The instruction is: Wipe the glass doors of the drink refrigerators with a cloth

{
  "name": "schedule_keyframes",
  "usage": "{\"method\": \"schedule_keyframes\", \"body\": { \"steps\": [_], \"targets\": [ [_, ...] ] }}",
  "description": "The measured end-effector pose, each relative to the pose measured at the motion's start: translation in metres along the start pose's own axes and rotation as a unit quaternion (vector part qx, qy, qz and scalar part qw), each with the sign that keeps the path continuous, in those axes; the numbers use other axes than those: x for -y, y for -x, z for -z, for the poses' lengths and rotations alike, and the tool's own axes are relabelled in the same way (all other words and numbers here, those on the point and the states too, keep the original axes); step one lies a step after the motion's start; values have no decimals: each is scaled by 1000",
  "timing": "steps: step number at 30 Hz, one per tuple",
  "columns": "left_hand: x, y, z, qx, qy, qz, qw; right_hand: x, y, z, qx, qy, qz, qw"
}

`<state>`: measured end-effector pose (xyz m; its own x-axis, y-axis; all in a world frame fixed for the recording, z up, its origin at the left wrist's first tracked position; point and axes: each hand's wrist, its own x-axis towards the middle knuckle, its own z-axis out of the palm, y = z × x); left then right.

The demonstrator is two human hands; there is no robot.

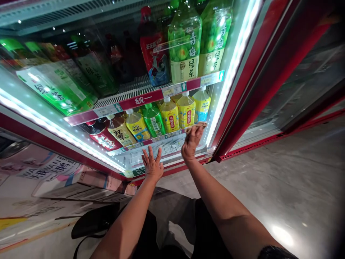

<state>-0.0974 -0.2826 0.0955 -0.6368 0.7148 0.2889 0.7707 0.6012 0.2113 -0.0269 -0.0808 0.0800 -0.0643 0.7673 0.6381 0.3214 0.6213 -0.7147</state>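
A tall glass-fronted drinks fridge with lit edges stands before me. My left hand [153, 166] is spread with fingers apart at the lower part of the glass door [172, 153], holding nothing; whether it touches the glass I cannot tell. Further right, my right hand [192, 143] presses a thin brownish cloth [198, 126] against the glass near the lower right corner. Behind the glass, close to that hand, stand yellow-labelled bottles [186, 110] and a yellow and blue bottle [202, 104]. A green-labelled bottle [153, 120] is above my left hand.
Large green tea bottles [185, 43] fill part of the upper shelf, over a red shelf strip [145, 99]. Printed cartons [61, 169] are stacked at the left. Another red-framed fridge [269, 90] stands at the right. A black bag [94, 221] is near my legs, above the grey floor [269, 180].
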Motion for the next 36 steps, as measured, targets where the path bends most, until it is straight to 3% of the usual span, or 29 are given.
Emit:
{"method": "schedule_keyframes", "body": {
  "steps": [2,4,9,11,14,17,19,21,25,27,29,33,36],
  "targets": [
    [1,1,0,8,3,-1,1000,4,15,-1,65,14,38,997],
    [3,2,-1,12,7,-5,1000,-9,17,2,94,25,54,994],
    [13,3,1,-31,25,21,999,-52,-12,11,2,11,11,1000],
    [19,0,3,-51,34,35,998,-46,-9,9,3,12,21,1000],
    [24,-6,5,-63,41,41,996,-17,22,2,66,44,78,994],
    [28,-8,5,-58,45,36,997,5,53,-2,207,84,182,958],
    [32,-7,5,-50,46,27,997,3,56,-1,267,107,215,933],
    [36,-4,5,-47,48,21,997,-9,44,3,253,125,197,939],
    [41,2,4,-70,67,44,994,-28,15,6,113,125,122,978],
    [43,2,4,-69,75,50,993,-26,17,3,92,116,118,982],
    [45,1,3,-54,79,49,994,-16,31,-2,119,119,138,976],
    [47,0,4,-36,76,45,995,4,59,-3,261,132,230,928],
    [46,1,6,-47,72,35,996,10,56,1,302,137,244,911]
  ]
}}
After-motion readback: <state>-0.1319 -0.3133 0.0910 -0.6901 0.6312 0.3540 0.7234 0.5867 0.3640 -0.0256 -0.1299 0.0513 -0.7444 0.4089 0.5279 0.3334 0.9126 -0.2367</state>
